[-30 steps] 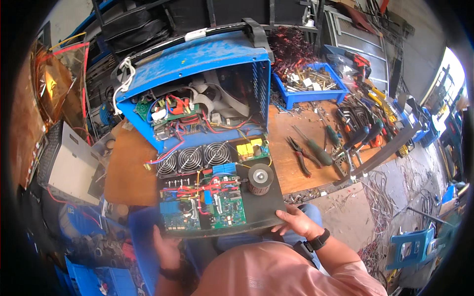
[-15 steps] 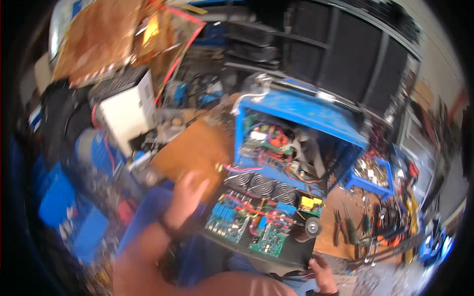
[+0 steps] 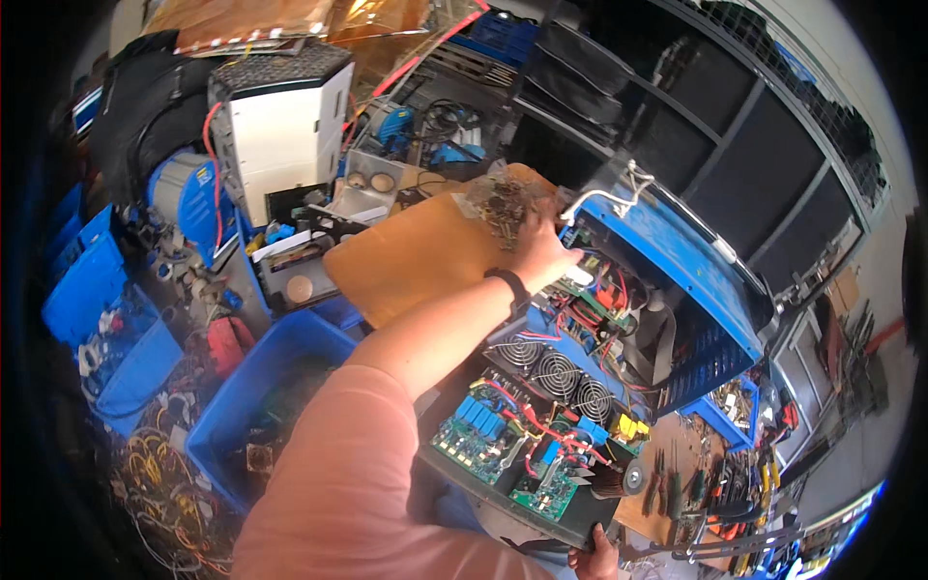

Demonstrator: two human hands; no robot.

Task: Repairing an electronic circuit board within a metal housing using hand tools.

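Observation:
My left hand [image 3: 541,249] reaches far forward and grips the near left side of an open blue metal case [image 3: 667,227], its fingers partly hidden. Inside the case are circuit boards, red wires and a grey ribbon cable [image 3: 660,340]. Below the opening lies a black panel [image 3: 464,472] carrying green circuit boards [image 3: 546,493], blue capacitors and a round copper-wound coil [image 3: 619,480]. Round fan grilles [image 3: 556,375] line its far side. My right hand [image 3: 594,558] holds the panel's near right corner, thumb on top.
Pliers and screwdrivers [image 3: 667,483] lie on the wooden bench at right, near a blue parts bin [image 3: 730,416]. A brown board [image 3: 406,261] with a bag of screws [image 3: 503,205] lies at the case's left. A blue crate [image 3: 217,440] and tangled wires [image 3: 159,464] stand lower left.
My left hand has moved from over the brown board, forward and right, onto the case's side. The case now appears farther right and more turned as the view shifts. My right hand stays at the panel's corner.

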